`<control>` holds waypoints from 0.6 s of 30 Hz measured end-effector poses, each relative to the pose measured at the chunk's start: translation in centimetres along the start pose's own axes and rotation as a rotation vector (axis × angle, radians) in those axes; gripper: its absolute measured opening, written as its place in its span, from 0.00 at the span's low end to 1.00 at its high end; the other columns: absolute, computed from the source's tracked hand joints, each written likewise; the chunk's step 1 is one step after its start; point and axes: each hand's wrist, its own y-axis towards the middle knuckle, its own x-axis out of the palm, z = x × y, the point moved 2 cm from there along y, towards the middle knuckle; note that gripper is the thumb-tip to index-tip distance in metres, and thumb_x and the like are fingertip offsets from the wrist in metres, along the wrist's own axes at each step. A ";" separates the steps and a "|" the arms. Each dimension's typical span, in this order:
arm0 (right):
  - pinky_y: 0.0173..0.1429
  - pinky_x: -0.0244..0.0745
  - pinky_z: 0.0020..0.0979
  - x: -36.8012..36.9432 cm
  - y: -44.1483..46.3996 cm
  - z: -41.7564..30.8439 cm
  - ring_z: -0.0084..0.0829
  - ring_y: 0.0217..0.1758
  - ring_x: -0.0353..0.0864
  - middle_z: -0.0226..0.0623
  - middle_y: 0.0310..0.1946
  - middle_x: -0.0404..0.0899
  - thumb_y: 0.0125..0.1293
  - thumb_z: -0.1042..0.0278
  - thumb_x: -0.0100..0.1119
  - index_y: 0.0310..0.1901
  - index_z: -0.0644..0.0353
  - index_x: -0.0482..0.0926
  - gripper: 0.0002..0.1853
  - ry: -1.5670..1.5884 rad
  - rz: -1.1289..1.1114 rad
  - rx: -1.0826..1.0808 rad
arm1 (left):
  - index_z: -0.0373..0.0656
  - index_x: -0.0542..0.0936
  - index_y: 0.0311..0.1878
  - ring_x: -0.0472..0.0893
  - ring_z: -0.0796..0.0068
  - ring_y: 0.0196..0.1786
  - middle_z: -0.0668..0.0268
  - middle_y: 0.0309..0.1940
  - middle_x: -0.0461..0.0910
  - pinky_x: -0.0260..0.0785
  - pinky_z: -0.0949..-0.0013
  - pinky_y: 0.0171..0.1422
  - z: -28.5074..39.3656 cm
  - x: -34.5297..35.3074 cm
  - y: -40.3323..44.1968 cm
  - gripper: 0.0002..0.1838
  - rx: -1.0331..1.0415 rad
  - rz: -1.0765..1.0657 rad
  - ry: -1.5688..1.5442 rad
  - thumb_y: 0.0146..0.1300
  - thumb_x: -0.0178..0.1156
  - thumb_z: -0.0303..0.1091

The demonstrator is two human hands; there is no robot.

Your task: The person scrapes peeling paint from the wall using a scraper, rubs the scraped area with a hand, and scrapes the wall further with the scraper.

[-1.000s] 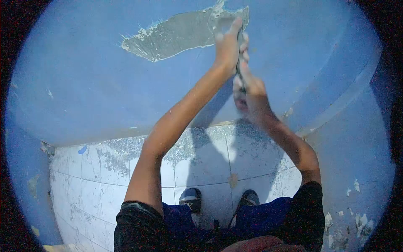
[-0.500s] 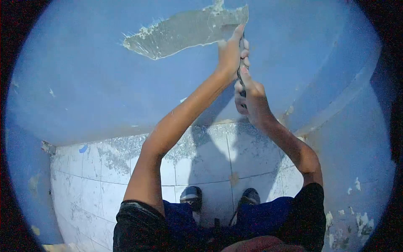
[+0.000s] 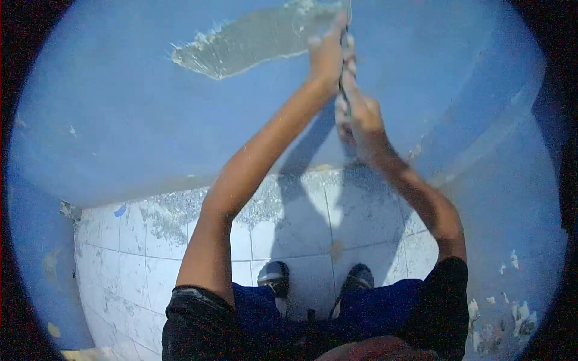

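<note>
Both hands are on a long, thin, dark flat tool (image 3: 344,78), seen nearly edge-on against the blue wall (image 3: 180,132). My left hand (image 3: 327,57) is closed round its upper part, thumb pointing up along it. Lower down, my right hand (image 3: 363,114) grips the near end. The tool's upper end is at the right part of a bare grey patch (image 3: 259,42) with ragged whitish edges. Fingers and blur hide much of the tool, so its exact kind is unclear. Pale dust coats some fingertips.
Below the wall lies a white tiled floor (image 3: 162,277) with grey debris and a small blue flake (image 3: 120,210). My dark shoes (image 3: 274,278) stand on it. Blue side walls rise left and right; the right one (image 3: 512,228) has chipped paint.
Both hands and the tool have moved up along the wall, slightly left in view. The view has shifted a little, and the hands are now blurred.
</note>
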 end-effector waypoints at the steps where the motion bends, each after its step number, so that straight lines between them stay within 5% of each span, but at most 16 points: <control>1: 0.14 0.45 0.20 0.0 -0.4 0.8 0.15 0.10 0.53 0.19 0.13 0.57 0.68 0.36 0.44 0.21 0.49 0.61 0.27 -0.009 0.008 0.026 | 0.46 0.71 0.28 0.65 0.82 0.13 0.73 0.14 0.66 0.57 0.78 0.14 0.0 -0.1 0.2 0.21 0.023 0.003 -0.007 0.62 0.58 0.55; 11: 0.15 0.48 0.22 0.3 -0.7 0.3 0.17 0.11 0.55 0.19 0.13 0.57 0.69 0.38 0.45 0.21 0.49 0.63 0.26 -0.073 0.072 0.090 | 0.49 0.72 0.27 0.64 0.84 0.13 0.74 0.14 0.65 0.57 0.78 0.14 -0.2 -0.1 -0.5 0.18 0.048 0.005 -0.069 0.63 0.57 0.51; 12: 0.15 0.47 0.22 0.4 0.4 -1.0 0.16 0.11 0.54 0.18 0.12 0.57 0.68 0.37 0.44 0.21 0.49 0.64 0.27 -0.050 -0.001 -0.099 | 0.48 0.71 0.27 0.64 0.84 0.14 0.74 0.14 0.65 0.56 0.78 0.14 1.2 0.3 0.4 0.17 -0.016 0.024 -0.065 0.64 0.56 0.50; 15: 0.15 0.52 0.24 0.0 0.9 -1.9 0.18 0.11 0.59 0.21 0.12 0.61 0.68 0.36 0.46 0.21 0.52 0.66 0.28 -0.021 -0.056 -0.030 | 0.43 0.71 0.25 0.67 0.78 0.11 0.70 0.13 0.68 0.59 0.73 0.12 2.0 0.5 1.0 0.22 0.001 -0.014 -0.127 0.62 0.59 0.52; 18: 0.15 0.49 0.22 0.3 -0.7 0.8 0.16 0.11 0.55 0.19 0.12 0.58 0.67 0.34 0.45 0.22 0.50 0.65 0.28 -0.029 0.069 0.136 | 0.47 0.71 0.26 0.64 0.83 0.14 0.74 0.14 0.65 0.56 0.78 0.15 -1.0 -0.4 -0.5 0.20 0.027 0.010 -0.033 0.64 0.55 0.53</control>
